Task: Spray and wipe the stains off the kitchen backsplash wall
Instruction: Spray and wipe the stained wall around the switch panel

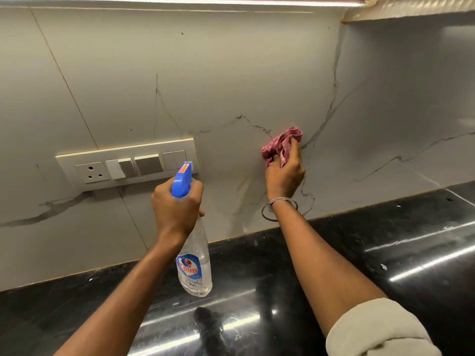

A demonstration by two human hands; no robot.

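Colin spray bottle is gripped by the left hand above the black countertop; farther in, a bunched pink cloth is pressed by the right hand onto the backsplash. Faint reddish streaks below look unwiped, so it's probably midway.

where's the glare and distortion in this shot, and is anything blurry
Head view: a light strip along the top edge blows out to white; it streaks glare across the black counter. Wide-angle bend bows the counter edge and wall seams. The cloth in the right hand is slightly soft; the bottle label in the left hand reads clearly.
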